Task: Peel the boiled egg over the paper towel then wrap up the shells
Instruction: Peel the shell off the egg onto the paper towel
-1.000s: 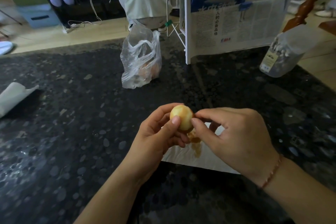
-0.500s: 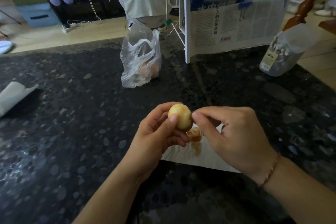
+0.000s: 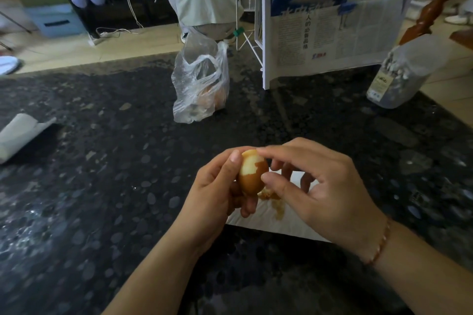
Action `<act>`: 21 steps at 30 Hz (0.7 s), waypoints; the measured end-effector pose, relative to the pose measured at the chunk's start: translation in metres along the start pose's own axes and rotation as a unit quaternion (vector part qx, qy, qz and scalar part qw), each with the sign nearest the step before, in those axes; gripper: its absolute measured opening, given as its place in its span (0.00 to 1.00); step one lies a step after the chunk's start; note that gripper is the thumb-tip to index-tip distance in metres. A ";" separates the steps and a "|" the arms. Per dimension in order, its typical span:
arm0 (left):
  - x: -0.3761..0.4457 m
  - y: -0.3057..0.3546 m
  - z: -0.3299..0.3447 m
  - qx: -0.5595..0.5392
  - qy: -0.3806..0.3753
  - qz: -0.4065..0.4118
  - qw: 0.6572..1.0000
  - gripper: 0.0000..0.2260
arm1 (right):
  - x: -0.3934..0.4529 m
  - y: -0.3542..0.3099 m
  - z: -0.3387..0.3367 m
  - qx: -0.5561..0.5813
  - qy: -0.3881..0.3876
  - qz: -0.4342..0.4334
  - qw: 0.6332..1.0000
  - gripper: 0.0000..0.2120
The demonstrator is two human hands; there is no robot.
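A boiled egg (image 3: 252, 174) is held upright above a white paper towel (image 3: 268, 222); its upper left is peeled pale, the rest still wears brown shell. My left hand (image 3: 217, 192) grips it from the left, thumb on its top. My right hand (image 3: 320, 186) pinches the egg's right side with thumb and forefinger on the shell. Brown shell pieces (image 3: 268, 195) and a brown stain lie on the towel just below the egg. Most of the towel is hidden under my hands.
The dark speckled stone counter (image 3: 102, 186) carries a clear plastic bag (image 3: 202, 87) behind, a newspaper rack (image 3: 330, 33) at back right, a plastic jar (image 3: 404, 77) far right and rolled white paper (image 3: 20, 133) at the left. A person stands beyond the counter.
The egg has been turned in my left hand, so brown shell now faces me under the peeled patch. My right thumb and forefinger have shifted onto the shell edge.
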State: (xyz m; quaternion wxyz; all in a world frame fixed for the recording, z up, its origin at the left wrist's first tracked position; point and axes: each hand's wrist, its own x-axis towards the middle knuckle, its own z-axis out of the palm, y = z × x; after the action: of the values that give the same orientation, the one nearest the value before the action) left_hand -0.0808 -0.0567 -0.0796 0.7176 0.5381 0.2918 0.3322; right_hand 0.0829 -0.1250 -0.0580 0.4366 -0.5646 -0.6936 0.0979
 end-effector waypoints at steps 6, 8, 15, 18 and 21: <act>0.001 -0.001 0.000 0.017 0.003 -0.002 1.000 0.19 | 0.002 -0.001 0.000 0.007 -0.016 0.021 1.000 0.08; 0.000 -0.001 -0.001 0.022 0.000 -0.005 1.000 0.19 | 0.003 -0.002 -0.002 0.021 -0.040 0.053 0.998 0.07; 0.002 0.001 -0.009 0.034 -0.030 -0.010 0.999 0.24 | 0.006 0.001 -0.003 0.030 -0.089 0.090 0.992 0.10; 0.002 0.001 -0.012 0.048 -0.045 -0.016 0.998 0.23 | 0.007 0.001 -0.004 0.010 -0.091 0.080 0.993 0.09; 0.002 0.001 -0.011 0.047 -0.038 -0.015 0.998 0.20 | 0.007 0.001 -0.004 -0.027 -0.089 0.069 0.993 0.08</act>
State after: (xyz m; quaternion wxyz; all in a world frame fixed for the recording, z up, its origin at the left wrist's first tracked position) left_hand -0.0885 -0.0485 -0.0817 0.7070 0.5792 0.2877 0.2862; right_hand 0.0871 -0.1198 -0.0525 0.3503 -0.6114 -0.6915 0.1591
